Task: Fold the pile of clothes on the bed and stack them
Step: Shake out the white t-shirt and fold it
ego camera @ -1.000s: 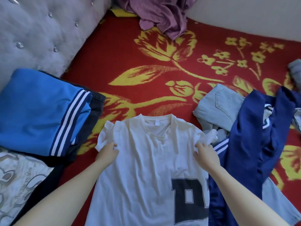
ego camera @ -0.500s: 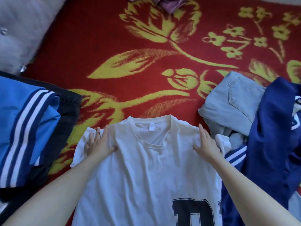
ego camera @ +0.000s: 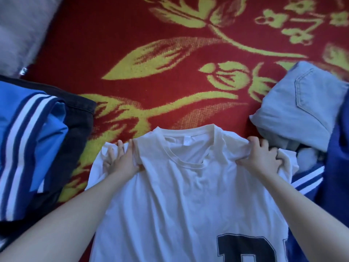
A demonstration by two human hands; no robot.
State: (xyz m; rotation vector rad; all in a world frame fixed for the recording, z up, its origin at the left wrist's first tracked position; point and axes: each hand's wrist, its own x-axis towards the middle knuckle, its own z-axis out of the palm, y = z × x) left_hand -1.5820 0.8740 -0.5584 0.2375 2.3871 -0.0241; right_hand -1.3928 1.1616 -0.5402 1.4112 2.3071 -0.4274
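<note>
The white T-shirt (ego camera: pixel 188 195) lies flat on the red blanket (ego camera: pixel 170 44) with yellow flowers, right in front of me. Its long way runs from my body straight out. The neck hole (ego camera: pixel 188 133) points away from me, and the bottom part runs off the near edge of the view. A big black letter (ego camera: pixel 245 248) sits low on the shirt, on my right side.

My left hand (ego camera: pixel 122 163) rests on the left shoulder of the shirt, where the short sleeve (ego camera: pixel 100 167) begins. Its fingers are spread and fairly straight, pressing down on the cloth. My thumb sits against a bunched fold.

My right hand (ego camera: pixel 262 159) is on the other shoulder. Here the fingers are curled, and they grip a bunch of the cloth. The shirt is pulled up into wrinkles there. The right sleeve (ego camera: pixel 289 163) sticks out past my hand.

On my left is a folded blue top with white stripes (ego camera: pixel 28 138). It lies on a dark folded piece (ego camera: pixel 79 125). On my right are pale blue jeans (ego camera: pixel 302 106), not folded neatly, just beside the shirt. A dark blue jacket (ego camera: pixel 336 167) with white stripes lies over them, and its edge touches the shirt. A grey padded headboard (ego camera: pixel 22 25) is in the far left corner.
</note>
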